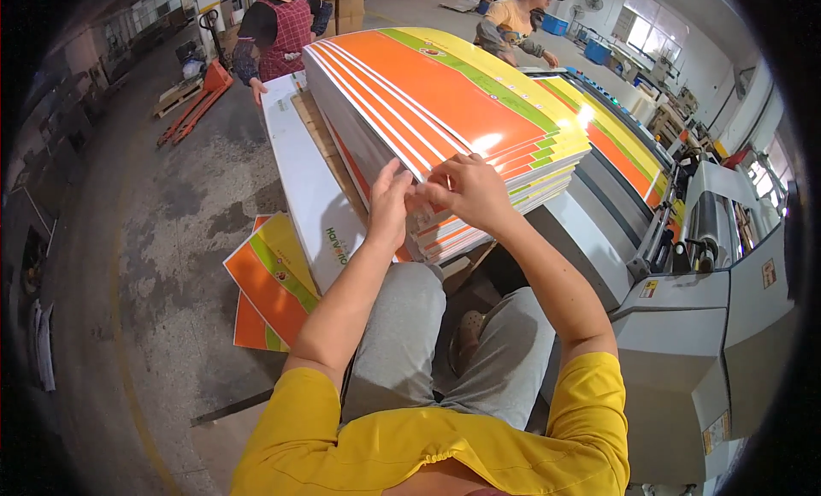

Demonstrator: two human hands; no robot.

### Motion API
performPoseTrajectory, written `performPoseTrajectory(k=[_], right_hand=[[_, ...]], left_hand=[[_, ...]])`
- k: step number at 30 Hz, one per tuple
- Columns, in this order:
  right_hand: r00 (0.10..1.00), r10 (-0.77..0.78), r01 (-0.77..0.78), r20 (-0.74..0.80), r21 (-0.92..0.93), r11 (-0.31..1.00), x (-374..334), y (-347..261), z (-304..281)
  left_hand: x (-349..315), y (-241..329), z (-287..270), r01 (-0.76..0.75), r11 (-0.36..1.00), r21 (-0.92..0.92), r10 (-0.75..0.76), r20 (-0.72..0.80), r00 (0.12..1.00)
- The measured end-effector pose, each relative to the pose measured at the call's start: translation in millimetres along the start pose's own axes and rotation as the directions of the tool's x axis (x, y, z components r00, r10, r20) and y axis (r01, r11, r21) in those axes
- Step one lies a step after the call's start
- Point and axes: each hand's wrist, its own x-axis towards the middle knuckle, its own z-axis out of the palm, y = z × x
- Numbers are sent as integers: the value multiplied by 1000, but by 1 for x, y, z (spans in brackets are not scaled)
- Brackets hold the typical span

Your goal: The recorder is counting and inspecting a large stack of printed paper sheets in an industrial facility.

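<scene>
A tall stack of large glossy printed sheets (402, 85), orange, green and yellow with white stripes, stands in front of me. Both my hands are at its near corner. My left hand (390, 207) is beside the stack's left edge, its fingers stretched upward and slightly blurred. Over the corner, my right hand (472, 192) bends its fingers into a pinch. What lies between those fingertips is hidden and smeared. The sheets' layered edges (453, 239) show below my right hand, stepped unevenly.
A white board (312, 188) lies along the stack's left side. Loose printed sheets (272, 278) are on the floor at left. A grey machine (684, 316) stands close on my right, with printed sheets (611, 132) on its bed. Two people (282, 30) stand beyond; an orange pallet jack (198, 103) is far left.
</scene>
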Motion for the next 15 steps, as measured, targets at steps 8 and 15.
performPoseTrajectory(k=[8,15], right_hand=[[976,173,-190,134,126,974,14,5,-2],[972,-197,172,-130,-182,968,8,9,0]], left_hand=[[-1,-1,5,-1,1000,2,1,1,1000],[1,-1,0,-26,1000,10,26,-5,1000]])
